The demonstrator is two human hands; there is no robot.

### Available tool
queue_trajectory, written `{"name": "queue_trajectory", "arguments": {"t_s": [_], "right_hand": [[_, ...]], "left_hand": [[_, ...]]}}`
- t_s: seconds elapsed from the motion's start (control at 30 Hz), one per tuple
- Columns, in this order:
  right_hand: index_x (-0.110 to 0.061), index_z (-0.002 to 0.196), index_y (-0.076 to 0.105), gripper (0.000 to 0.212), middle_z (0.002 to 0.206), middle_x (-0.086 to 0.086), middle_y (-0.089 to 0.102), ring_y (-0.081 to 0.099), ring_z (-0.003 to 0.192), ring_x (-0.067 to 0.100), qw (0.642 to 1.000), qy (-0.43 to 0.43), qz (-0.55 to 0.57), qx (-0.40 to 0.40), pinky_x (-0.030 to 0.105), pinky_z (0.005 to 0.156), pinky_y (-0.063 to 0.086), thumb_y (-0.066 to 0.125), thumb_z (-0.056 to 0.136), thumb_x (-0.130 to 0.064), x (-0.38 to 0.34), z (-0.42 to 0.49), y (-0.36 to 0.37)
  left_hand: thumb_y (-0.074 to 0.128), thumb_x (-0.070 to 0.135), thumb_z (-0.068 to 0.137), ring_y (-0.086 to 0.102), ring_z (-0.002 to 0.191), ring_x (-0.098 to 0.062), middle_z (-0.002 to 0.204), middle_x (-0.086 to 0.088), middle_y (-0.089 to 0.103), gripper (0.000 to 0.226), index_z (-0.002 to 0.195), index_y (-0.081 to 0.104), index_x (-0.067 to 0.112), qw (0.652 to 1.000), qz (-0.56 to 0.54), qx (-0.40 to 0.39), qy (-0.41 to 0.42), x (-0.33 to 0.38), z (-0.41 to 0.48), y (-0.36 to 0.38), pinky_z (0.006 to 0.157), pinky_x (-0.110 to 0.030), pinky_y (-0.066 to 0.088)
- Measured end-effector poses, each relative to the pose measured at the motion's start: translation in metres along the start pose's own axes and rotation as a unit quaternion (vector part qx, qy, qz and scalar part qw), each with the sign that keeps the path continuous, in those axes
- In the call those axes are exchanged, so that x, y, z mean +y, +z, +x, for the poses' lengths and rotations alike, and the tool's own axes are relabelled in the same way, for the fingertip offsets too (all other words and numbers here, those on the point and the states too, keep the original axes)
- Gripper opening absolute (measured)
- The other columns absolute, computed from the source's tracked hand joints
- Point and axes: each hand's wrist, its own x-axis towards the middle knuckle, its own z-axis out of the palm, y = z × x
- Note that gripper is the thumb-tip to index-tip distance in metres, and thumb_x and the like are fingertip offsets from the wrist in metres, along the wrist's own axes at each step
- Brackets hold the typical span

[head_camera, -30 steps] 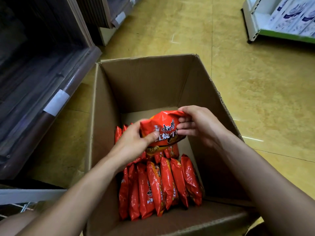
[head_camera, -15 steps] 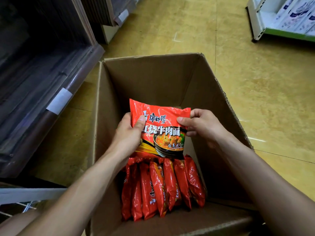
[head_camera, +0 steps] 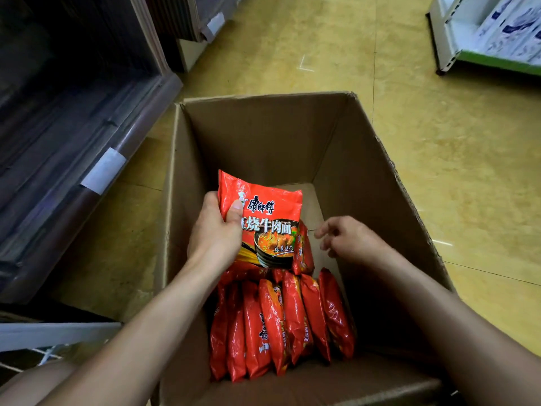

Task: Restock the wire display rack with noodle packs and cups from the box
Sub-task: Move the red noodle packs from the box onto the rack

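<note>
An open cardboard box point(head_camera: 263, 133) stands on the floor in front of me. Inside it, several red noodle packs point(head_camera: 281, 323) stand on edge in a row near the front wall. My left hand point(head_camera: 215, 232) grips one red noodle pack point(head_camera: 268, 221) by its left edge, face up, above the row. My right hand point(head_camera: 348, 237) hovers inside the box to the right of that pack, fingers loosely apart and holding nothing. A corner of white wire rack point(head_camera: 44, 351) shows at the lower left.
A dark wooden shelf unit point(head_camera: 73, 136) with a white label runs along the left. The floor point(head_camera: 439, 171) is yellow tile. A white shelf with a green edge point(head_camera: 483, 57), stocked with white and blue packages, stands at the upper right.
My right hand has let go of the pack's right edge and dropped lower to the right. The left hand alone now holds the pack, lifted clear of the row.
</note>
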Motion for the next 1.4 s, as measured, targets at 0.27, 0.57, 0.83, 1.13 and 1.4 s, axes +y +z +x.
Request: {"name": "queue_trajectory", "arguments": {"t_s": [0.27,0.57,0.83,1.13,1.4], "right_hand": [[-0.035,0.134,0.058,0.041,0.136,-0.002,0.06,0.056,0.126,0.02,0.954,-0.042,-0.24,-0.174,0.031,0.103,0.045,0.059,0.096,-0.02,0.01,-0.008,0.025],[-0.033,0.1,0.063,0.01,0.121,0.004,0.061,0.055,0.12,0.023,0.949,-0.059,-0.292,-0.1,0.034,0.102,0.046,0.06,0.091,-0.028,0.036,0.004,0.035],[-0.027,0.091,0.056,0.007,0.093,-0.009,0.066,0.062,0.092,0.012,0.966,-0.201,-0.151,-0.06,0.035,0.084,0.051,0.061,0.096,-0.029,0.004,-0.007,0.008],[-0.027,0.092,0.064,0.008,0.09,-0.015,0.075,0.069,0.086,0.0,0.972,-0.231,0.033,0.023,0.034,0.082,0.057,0.066,0.095,-0.034,-0.01,-0.015,-0.01],[-0.028,0.091,0.062,0.016,0.09,-0.004,0.073,0.072,0.086,0.011,0.952,-0.241,0.167,0.088,0.039,0.08,0.059,0.067,0.091,-0.043,-0.021,-0.017,-0.014]], "left_hand": [[0.05,0.041,0.103,0.062,0.115,-0.029,0.126,0.0,0.064,0.031,0.13,0.049,0.025,1.0,-0.01,0.018,-0.01,0.003,0.0,0.0,0.1,-0.049,0.05],[0.052,0.04,0.103,0.063,0.113,-0.026,0.124,0.001,0.065,0.032,0.131,0.049,0.026,0.999,-0.027,0.024,-0.015,0.005,0.0,0.001,0.1,-0.048,0.051],[0.056,0.035,0.102,0.065,0.104,-0.019,0.113,0.007,0.066,0.024,0.126,0.053,0.03,0.999,-0.052,0.011,0.002,0.001,-0.001,0.003,0.098,-0.044,0.052],[0.059,0.036,0.101,0.066,0.103,-0.016,0.114,0.008,0.068,0.016,0.117,0.055,0.036,0.997,-0.07,-0.035,0.01,0.003,-0.001,0.005,0.097,-0.046,0.054],[0.064,0.042,0.096,0.073,0.097,-0.02,0.109,0.006,0.074,0.01,0.105,0.062,0.04,0.987,-0.134,-0.078,-0.031,0.001,0.0,0.005,0.093,-0.049,0.057]]}}
